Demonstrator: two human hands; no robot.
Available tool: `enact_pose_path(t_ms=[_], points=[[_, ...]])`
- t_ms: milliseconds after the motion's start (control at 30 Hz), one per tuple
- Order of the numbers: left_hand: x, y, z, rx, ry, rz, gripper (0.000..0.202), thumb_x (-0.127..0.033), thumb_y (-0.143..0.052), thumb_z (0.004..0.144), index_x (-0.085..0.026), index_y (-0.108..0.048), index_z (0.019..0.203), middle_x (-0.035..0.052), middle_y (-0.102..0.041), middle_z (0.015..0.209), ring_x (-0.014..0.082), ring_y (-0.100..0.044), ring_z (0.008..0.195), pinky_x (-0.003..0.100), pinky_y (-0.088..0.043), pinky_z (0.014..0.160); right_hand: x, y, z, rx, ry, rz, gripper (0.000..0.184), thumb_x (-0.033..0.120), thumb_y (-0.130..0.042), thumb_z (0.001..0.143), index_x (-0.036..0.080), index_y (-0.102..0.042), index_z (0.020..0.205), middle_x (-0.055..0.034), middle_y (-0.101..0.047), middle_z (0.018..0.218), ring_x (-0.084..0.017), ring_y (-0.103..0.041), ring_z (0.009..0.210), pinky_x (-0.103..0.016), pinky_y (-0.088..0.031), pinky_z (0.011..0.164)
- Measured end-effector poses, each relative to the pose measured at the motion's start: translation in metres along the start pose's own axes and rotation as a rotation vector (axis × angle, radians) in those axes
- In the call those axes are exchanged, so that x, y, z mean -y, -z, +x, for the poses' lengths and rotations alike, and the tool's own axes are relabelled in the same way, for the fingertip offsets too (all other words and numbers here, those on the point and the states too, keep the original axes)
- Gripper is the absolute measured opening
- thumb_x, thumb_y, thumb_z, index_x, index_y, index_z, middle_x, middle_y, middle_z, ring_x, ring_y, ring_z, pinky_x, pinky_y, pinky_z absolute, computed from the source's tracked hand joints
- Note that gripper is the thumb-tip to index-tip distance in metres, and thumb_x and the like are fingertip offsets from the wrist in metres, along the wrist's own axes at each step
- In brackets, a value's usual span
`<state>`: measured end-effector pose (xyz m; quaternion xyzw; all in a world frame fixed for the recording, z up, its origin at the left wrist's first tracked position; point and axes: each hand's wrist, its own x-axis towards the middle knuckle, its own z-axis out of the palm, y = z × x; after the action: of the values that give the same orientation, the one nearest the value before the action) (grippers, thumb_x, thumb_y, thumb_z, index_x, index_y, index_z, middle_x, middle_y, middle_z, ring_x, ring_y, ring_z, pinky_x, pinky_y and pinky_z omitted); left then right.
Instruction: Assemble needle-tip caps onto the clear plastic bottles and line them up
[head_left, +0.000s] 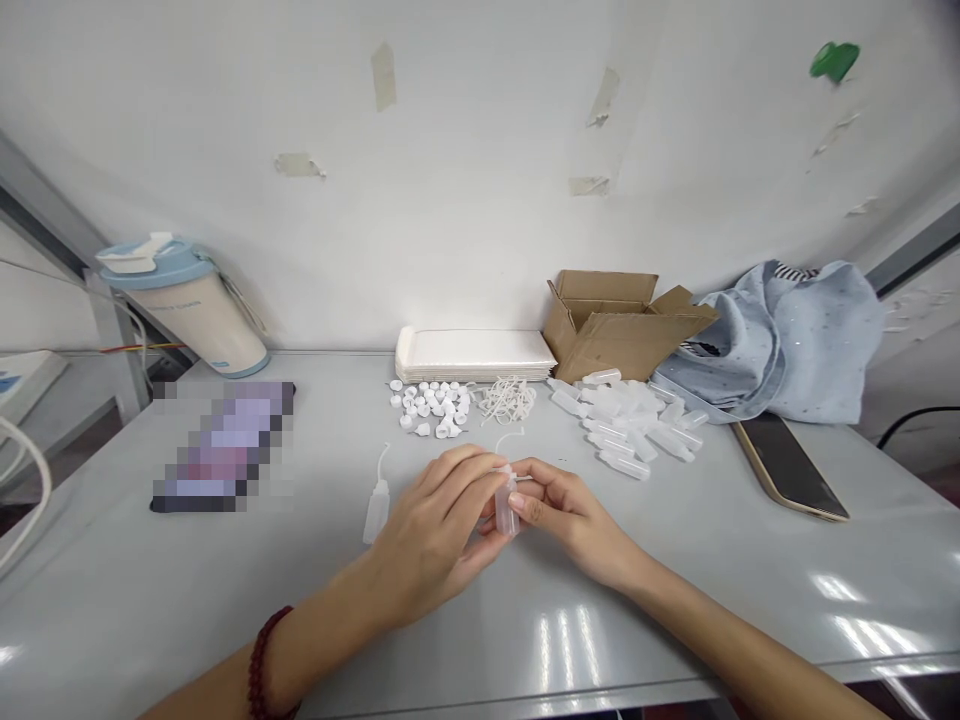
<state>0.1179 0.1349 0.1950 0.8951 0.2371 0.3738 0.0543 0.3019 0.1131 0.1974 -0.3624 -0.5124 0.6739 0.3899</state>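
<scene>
Between my two hands stands a small translucent plastic bottle (508, 510), roughly upright. My left hand (442, 530) has its fingers closed around the bottle's far and left side, near the neck and the base. The thumb and fingers of my right hand (562, 510) pinch the same bottle from the right. A thin white cord (511, 436) sticks up beyond the bottle's neck; how it joins the bottle is partly hidden by fingers. Left of my left hand, another bottle with a white cord (377, 512) lies on the grey table (330, 590).
Behind my hands lie white caps (431, 405), a heap of white cords (508, 399) and a pile of clear bottles (634, 415). White packets (476, 355) and an open cardboard box (626, 330) line the wall. A tumbler (195, 310), two phones (791, 468) and a blue cloth bag (787, 340) flank them.
</scene>
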Motion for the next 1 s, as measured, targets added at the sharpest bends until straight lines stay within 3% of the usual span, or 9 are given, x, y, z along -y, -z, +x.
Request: enact_pose_path(t_ms=[133,300,400,467,567,733,1000], points=[[0.005,0.012,0.005,0.083,0.067,-0.046,0.031,-0.018,-0.065,0.08,-0.016,-0.054,0.109,0.0092,-0.063,0.105,0.0247,-0.054,0.105,0.042,-0.049,0.09,-0.005,0.0,0.002,-0.041,0.0,-0.114,0.028,0.039,-0.057,0.088,0.016,-0.059,0.103,-0.0035,-0.069,0.08,-0.016,-0.065,0.074,-0.033,-0.05,0.076],[0.029,0.049,0.005,0.328,0.289,-0.02,0.035,-0.023,-0.073,0.07,-0.019,-0.056,0.099,0.0061,-0.064,0.099,0.0266,-0.051,0.104,0.04,-0.049,0.085,-0.006,0.001,0.004,-0.174,-0.036,-0.15,0.029,0.041,-0.056,0.086,0.014,-0.058,0.098,-0.0057,-0.068,0.079,-0.016,-0.066,0.066,-0.028,-0.049,0.06],[0.043,0.07,-0.002,0.522,0.468,0.005,0.028,-0.028,-0.069,0.071,-0.023,-0.057,0.096,0.0033,-0.06,0.099,0.019,-0.056,0.076,0.031,-0.05,0.065,-0.004,0.003,0.004,-0.226,-0.033,-0.202,0.019,0.032,-0.057,0.084,0.015,-0.059,0.091,-0.0006,-0.064,0.068,-0.012,-0.06,0.055,-0.026,-0.046,0.057],[0.048,0.077,-0.008,0.602,0.539,-0.009,0.025,-0.03,-0.066,0.071,-0.024,-0.058,0.094,0.0015,-0.059,0.096,0.014,-0.052,0.059,0.026,-0.046,0.053,-0.003,0.004,0.004,-0.258,-0.041,-0.236,0.01,0.024,-0.057,0.081,0.016,-0.059,0.085,0.0031,-0.059,0.062,-0.01,-0.055,0.051,-0.025,-0.045,0.056],[0.049,0.08,-0.012,0.663,0.576,0.0,0.02,-0.028,-0.064,0.069,-0.023,-0.059,0.088,0.0011,-0.058,0.091,0.014,-0.05,0.055,0.025,-0.043,0.05,-0.002,0.004,0.004,-0.277,-0.06,-0.291,0.005,0.016,-0.053,0.073,0.017,-0.057,0.074,0.0065,-0.052,0.052,-0.009,-0.05,0.045,-0.024,-0.041,0.053],[0.042,0.079,-0.01,0.718,0.601,0.04,0.02,-0.022,-0.061,0.067,-0.023,-0.058,0.086,0.003,-0.057,0.091,0.0184,-0.054,0.067,0.027,-0.045,0.057,0.0,0.003,0.003,-0.25,-0.072,-0.322,0.012,0.018,-0.044,0.068,0.018,-0.054,0.062,0.0049,-0.051,0.045,-0.01,-0.049,0.043,-0.025,-0.041,0.052],[0.043,0.083,-0.013,0.775,0.616,0.048,0.028,-0.018,-0.055,0.065,-0.023,-0.055,0.092,0.0032,-0.055,0.091,0.0194,-0.054,0.069,0.027,-0.044,0.057,0.001,0.003,0.004,-0.256,-0.049,-0.3,0.015,0.016,-0.041,0.067,0.018,-0.056,0.064,0.0047,-0.051,0.049,-0.01,-0.048,0.044,-0.025,-0.041,0.051]])
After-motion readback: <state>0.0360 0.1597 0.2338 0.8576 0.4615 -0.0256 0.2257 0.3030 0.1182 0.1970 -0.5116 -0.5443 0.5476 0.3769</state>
